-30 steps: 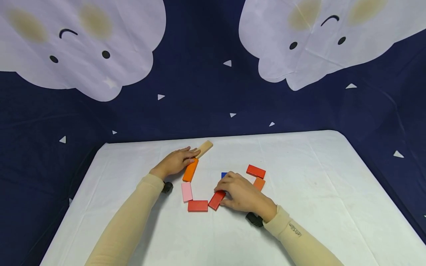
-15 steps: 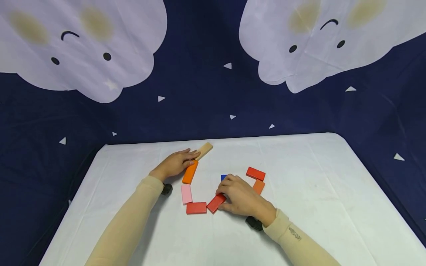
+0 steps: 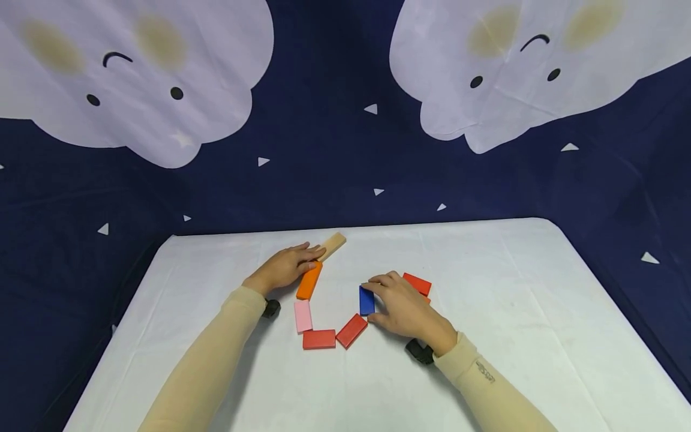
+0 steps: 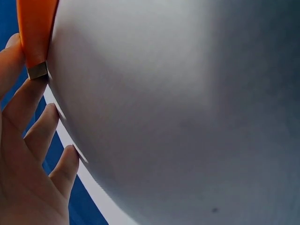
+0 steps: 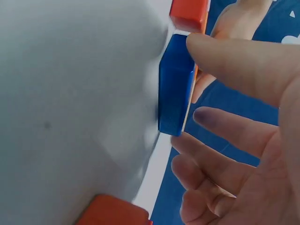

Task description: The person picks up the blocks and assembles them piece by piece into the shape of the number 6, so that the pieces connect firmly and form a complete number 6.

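My right hand [image 3: 402,306] has its thumb and fingers at the two ends of a blue block [image 3: 366,301], pinching it lengthwise. In the right wrist view the thumb meets one end of the blue block [image 5: 176,89] and a fingertip the other. Close to its near end lies a slanted red block [image 3: 351,331]. My left hand [image 3: 283,268] rests with extended fingers over the join of an orange block [image 3: 309,282] and a plain wooden block [image 3: 333,244], its thumb on the orange one. The left wrist view shows fingertips by the orange block [image 4: 36,33].
A pink block [image 3: 303,316] and another red block [image 3: 319,339] continue the curved row on the white-covered table [image 3: 518,336]. Beyond the right hand are a red block [image 3: 418,283] and a partly hidden darker orange block [image 3: 428,299]. A dark blue cloth hangs behind.
The right hand has let go of the slanted red block, which turned slightly, and moved up to the blue block, now more exposed. The left hand stays in place.
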The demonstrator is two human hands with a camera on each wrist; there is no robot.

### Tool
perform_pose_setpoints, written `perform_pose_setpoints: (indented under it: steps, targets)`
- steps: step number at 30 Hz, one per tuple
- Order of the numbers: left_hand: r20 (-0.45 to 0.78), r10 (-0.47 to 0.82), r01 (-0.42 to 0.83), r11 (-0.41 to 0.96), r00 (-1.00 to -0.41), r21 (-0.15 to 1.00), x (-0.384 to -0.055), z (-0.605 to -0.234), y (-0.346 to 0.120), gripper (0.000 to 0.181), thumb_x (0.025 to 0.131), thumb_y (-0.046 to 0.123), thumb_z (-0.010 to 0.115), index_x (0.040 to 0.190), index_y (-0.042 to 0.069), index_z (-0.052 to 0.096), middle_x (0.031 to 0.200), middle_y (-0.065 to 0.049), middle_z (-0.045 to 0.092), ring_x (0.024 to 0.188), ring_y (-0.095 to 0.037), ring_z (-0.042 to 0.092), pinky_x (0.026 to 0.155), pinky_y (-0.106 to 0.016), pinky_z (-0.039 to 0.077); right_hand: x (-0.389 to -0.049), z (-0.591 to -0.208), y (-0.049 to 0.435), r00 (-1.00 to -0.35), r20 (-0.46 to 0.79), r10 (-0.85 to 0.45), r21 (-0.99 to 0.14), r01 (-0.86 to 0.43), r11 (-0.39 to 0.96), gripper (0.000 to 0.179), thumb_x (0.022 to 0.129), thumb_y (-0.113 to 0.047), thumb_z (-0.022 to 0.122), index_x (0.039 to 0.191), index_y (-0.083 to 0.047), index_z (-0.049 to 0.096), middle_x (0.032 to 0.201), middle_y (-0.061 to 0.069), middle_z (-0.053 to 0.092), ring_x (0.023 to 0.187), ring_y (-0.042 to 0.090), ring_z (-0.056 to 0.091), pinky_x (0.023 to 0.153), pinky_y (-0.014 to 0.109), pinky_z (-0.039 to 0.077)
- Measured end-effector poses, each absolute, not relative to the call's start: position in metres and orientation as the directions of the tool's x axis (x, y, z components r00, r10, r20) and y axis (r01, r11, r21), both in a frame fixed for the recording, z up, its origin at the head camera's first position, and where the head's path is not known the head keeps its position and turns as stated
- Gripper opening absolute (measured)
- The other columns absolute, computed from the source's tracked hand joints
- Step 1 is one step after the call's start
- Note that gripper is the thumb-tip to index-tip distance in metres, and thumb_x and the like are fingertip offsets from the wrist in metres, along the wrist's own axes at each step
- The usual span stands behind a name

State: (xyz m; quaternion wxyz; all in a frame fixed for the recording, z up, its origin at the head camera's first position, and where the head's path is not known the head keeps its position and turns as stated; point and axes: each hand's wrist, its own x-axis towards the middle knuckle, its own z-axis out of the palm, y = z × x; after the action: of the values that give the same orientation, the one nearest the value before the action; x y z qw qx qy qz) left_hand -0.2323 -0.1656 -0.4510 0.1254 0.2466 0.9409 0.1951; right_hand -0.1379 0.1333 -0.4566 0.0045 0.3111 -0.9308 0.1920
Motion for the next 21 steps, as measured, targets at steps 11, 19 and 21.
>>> perform_pose_setpoints:
  steps: [11,19,21]
  targets:
    - [-0.142,0.513,0.413,0.801,-0.846,0.433,-0.233,-0.451,-0.165,0.047,0.106,0.031,0.051,0.152,0.022,0.046,0.159,-0.005,0.038,0.148,-0.033,0.031,0.119,-0.056,0.024,-0.14,-0.461,0.137,-0.792,0.138,-0.595,-0.37,-0.598,0.711,0.057,0.08,-0.027,0.086,0.128,-0.003,0.067,0.127,0.01,0.066,0.115,0.028,0.055,0.099,0.042,0.048]
    - [-0.131,0.519,0.421,0.795,-0.844,0.437,-0.233,-0.452,-0.166,0.047,0.106,0.031,0.052,0.152,0.021,0.046,0.159,-0.008,0.039,0.147,-0.035,0.032,0.118,-0.058,0.025,-0.137,-0.458,0.143,-0.796,0.145,-0.588,-0.371,-0.595,0.713,0.06,0.08,-0.03,0.085,0.131,-0.005,0.065,0.128,0.007,0.066,0.117,0.026,0.055,0.1,0.042,0.047]
    - [-0.131,0.524,0.428,0.794,-0.841,0.432,-0.233,-0.452,-0.166,0.047,0.106,0.031,0.051,0.152,0.021,0.046,0.159,-0.009,0.038,0.147,-0.035,0.032,0.118,-0.058,0.025,-0.136,-0.458,0.147,-0.803,0.155,-0.575,-0.379,-0.586,0.716,0.061,0.081,-0.032,0.085,0.132,-0.006,0.065,0.129,0.006,0.065,0.118,0.026,0.055,0.101,0.042,0.047]
